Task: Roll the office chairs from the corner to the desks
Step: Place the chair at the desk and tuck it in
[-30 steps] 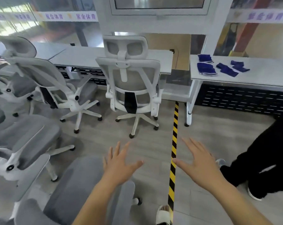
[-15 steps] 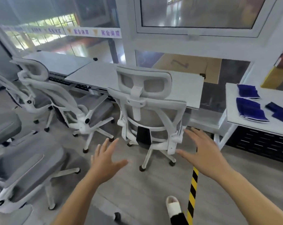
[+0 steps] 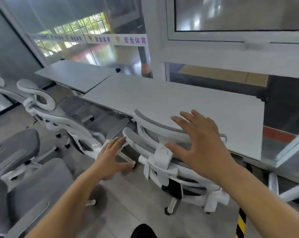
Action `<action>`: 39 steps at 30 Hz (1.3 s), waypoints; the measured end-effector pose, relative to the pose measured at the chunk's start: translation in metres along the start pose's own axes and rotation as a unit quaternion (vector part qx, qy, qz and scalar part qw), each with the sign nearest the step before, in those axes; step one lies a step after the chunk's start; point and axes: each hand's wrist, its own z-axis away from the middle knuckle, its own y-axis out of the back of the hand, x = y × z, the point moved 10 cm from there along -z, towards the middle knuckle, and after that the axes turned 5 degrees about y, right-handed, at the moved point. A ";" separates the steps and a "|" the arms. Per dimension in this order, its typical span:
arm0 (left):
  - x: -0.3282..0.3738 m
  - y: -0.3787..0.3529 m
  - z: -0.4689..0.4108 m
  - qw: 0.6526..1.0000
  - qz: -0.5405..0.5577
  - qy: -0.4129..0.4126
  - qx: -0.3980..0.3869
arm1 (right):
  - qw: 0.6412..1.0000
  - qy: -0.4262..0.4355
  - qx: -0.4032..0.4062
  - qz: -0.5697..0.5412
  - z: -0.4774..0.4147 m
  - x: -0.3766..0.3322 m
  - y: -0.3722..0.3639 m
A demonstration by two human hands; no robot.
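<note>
A white-framed office chair (image 3: pixel 160 162) with grey mesh stands with its back to me, pushed up against a grey desk (image 3: pixel 171 100). My right hand (image 3: pixel 197 143) hovers open just over its headrest, fingers spread. My left hand (image 3: pixel 111 157) is open too, lower and to the left, near the left edge of the chair's backrest. I cannot tell whether either hand touches the chair. A second white chair (image 3: pixel 59 117) stands at the desk to the left, turned sideways.
More grey chairs (image 3: pixel 25 169) crowd the lower left. A second desk (image 3: pixel 76 76) joins the first at the far left. Glass walls run behind the desks. Yellow-black floor tape (image 3: pixel 240 224) lies at the lower right, beside another desk's white leg (image 3: pixel 273 184).
I have stepped closer to the middle chair, which now fills the centre. Both open hands have reached forward and up to its headrest and backrest.
</note>
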 end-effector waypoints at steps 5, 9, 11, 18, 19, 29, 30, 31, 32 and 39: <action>-0.027 0.010 -0.117 0.989 -0.080 -0.086 -0.089 | 0.995 -0.086 -0.041 0.026 -0.069 0.006 -0.035; -0.017 -0.004 -0.192 0.945 -0.101 -0.188 -0.248 | 0.970 -0.220 -0.076 0.073 -0.088 0.020 -0.052; -0.011 -0.018 -0.201 0.914 -0.078 -0.227 -0.327 | 0.947 -0.309 -0.044 0.079 -0.083 0.025 -0.047; -0.008 -0.021 -0.207 0.871 -0.015 -0.350 -0.345 | 0.890 -0.403 -0.007 0.213 -0.089 -0.012 -0.065; -0.011 -0.021 -0.209 0.869 -0.007 -0.353 -0.345 | 0.885 -0.410 -0.003 0.219 -0.091 -0.015 -0.067; -0.040 -0.006 -0.179 0.899 0.015 -0.338 -0.279 | 0.887 -0.408 -0.020 0.214 -0.081 -0.056 -0.087; -0.045 -0.004 -0.173 0.902 0.018 -0.334 -0.275 | 0.888 -0.405 -0.014 0.219 -0.077 -0.062 -0.089; -0.051 -0.003 -0.167 0.904 0.015 -0.330 -0.271 | 0.888 -0.403 -0.010 0.222 -0.073 -0.069 -0.090; -0.057 -0.002 -0.160 0.905 0.012 -0.329 -0.269 | 0.888 -0.401 -0.007 0.223 -0.068 -0.076 -0.093; -0.099 0.007 -0.103 0.909 0.044 -0.312 -0.271 | 0.893 -0.382 0.019 0.237 -0.030 -0.128 -0.111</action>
